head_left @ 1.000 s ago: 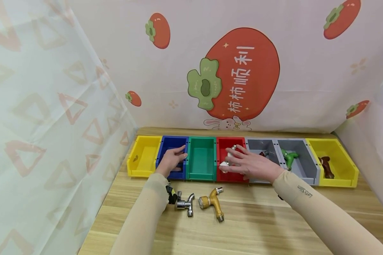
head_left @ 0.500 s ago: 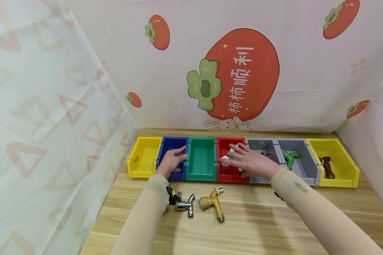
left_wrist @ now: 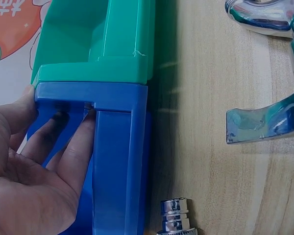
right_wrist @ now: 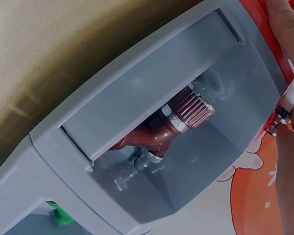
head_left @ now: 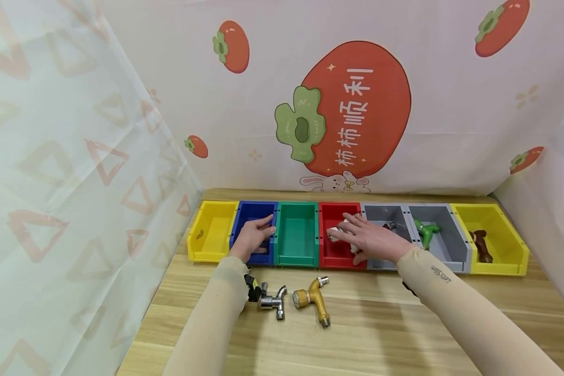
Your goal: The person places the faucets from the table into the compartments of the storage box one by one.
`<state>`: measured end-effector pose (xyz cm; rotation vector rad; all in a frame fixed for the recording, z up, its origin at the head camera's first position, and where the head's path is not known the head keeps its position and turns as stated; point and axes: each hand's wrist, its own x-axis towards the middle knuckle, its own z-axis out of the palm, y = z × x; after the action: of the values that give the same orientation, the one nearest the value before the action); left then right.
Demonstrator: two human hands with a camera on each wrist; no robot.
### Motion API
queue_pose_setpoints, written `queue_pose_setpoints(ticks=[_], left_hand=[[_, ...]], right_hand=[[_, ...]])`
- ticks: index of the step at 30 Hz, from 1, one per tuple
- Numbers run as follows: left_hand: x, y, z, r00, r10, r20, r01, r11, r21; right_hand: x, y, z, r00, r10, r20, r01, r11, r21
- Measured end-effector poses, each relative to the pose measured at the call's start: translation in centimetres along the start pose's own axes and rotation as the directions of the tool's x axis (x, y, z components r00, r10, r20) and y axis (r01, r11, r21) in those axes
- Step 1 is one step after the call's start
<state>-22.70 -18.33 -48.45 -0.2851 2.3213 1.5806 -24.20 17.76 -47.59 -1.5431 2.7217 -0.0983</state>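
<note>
My right hand (head_left: 376, 241) holds a white faucet (head_left: 333, 235) over the red bin (head_left: 326, 257), fingers spread across it; much of the faucet is hidden. In the right wrist view, part of the white faucet (right_wrist: 289, 100) shows beside the fingers. My left hand (head_left: 251, 239) rests at the blue bin (head_left: 241, 213), its fairly straight fingers (left_wrist: 77, 156) reaching inside and touching the wall near the green bin (left_wrist: 93, 72). A chrome faucet (head_left: 273, 302) and a gold faucet (head_left: 316, 300) lie on the wooden table before the bins.
Two grey bins stand right of the red one, with a dark red faucet (right_wrist: 157, 129) and a green faucet (head_left: 425, 232). A yellow bin (head_left: 503, 243) at the right end contains a brown faucet (head_left: 481, 246). Another yellow bin (head_left: 216, 230) ends the row at left.
The white faucet has turned in my right hand above the red bin, and that hand has shifted slightly right. My left hand has stayed at the blue bin.
</note>
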Motion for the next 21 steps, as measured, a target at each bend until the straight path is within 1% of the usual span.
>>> queue_pose_setpoints(ticks=[5, 7, 9, 11, 14, 15, 17, 19, 21], left_hand=[[0.1, -0.1, -0.1, 1.000, 0.001, 0.006, -0.001, 1.000, 0.000], [0.1, -0.1, -0.1, 1.000, 0.000, 0.008, 0.000, 1.000, 0.000], [0.1, 0.0, 0.0, 1.000, -0.002, 0.010, 0.002, 1.000, 0.003], [0.1, 0.0, 0.0, 1.000, 0.001, 0.010, -0.001, 1.000, 0.007], [0.1, 0.1, 0.1, 1.000, 0.011, 0.013, -0.011, 0.999, 0.030], [0.1, 0.1, 0.1, 1.000, 0.017, 0.012, -0.017, 0.999, 0.043], [0.0, 0.2, 0.1, 0.999, 0.042, 0.008, -0.043, 0.995, 0.093], [-0.1, 0.2, 0.0, 0.996, 0.085, -0.014, -0.081, 0.981, 0.174], [-0.3, 0.3, 0.1, 0.989, 0.142, -0.049, -0.123, 0.954, 0.273]], right_hand=[[0.2, -0.1, 0.0, 0.998, 0.020, 0.057, -0.025, 0.996, 0.087], [0.1, -0.1, 0.0, 0.997, 0.034, 0.075, -0.042, 0.994, 0.102], [-0.2, -0.2, 0.0, 0.995, 0.061, 0.082, -0.068, 0.993, 0.093], [-0.6, -0.2, 0.0, 0.995, 0.086, 0.052, -0.089, 0.994, 0.067], [-1.3, -0.2, -0.3, 0.987, 0.158, -0.014, -0.158, 0.987, 0.023], [-1.5, -0.2, -0.5, 0.981, 0.192, -0.037, -0.191, 0.981, 0.018], [-1.9, -0.3, -0.8, 0.959, 0.274, -0.069, -0.272, 0.962, 0.024], [-2.3, -0.3, -1.1, 0.924, 0.375, -0.071, -0.371, 0.926, 0.067], [-2.5, -0.4, -1.2, 0.880, 0.472, -0.052, -0.462, 0.877, 0.136]])
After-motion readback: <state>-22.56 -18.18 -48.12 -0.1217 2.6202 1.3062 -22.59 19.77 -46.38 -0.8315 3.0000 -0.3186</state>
